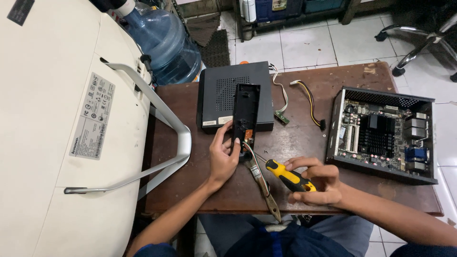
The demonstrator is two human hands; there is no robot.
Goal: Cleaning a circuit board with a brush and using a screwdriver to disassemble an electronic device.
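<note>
The left hand (223, 153) grips a narrow black panel (246, 112) propped on a black case (219, 93); the right hand (318, 183) closes around a yellow-handled screwdriver (285, 175). Bare brown table (295, 138) lies between them and the opened computer chassis (383, 133) at the right edge.

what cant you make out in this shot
Head view, the only one:
- Screwdriver tip: too small where it meets the black panel.
- Right hand palm: hidden by its own fingers.
- Open case board parts: too small to identify.
- White machine: cut off by left and top edges.
- Water jug: top cut off.
</note>
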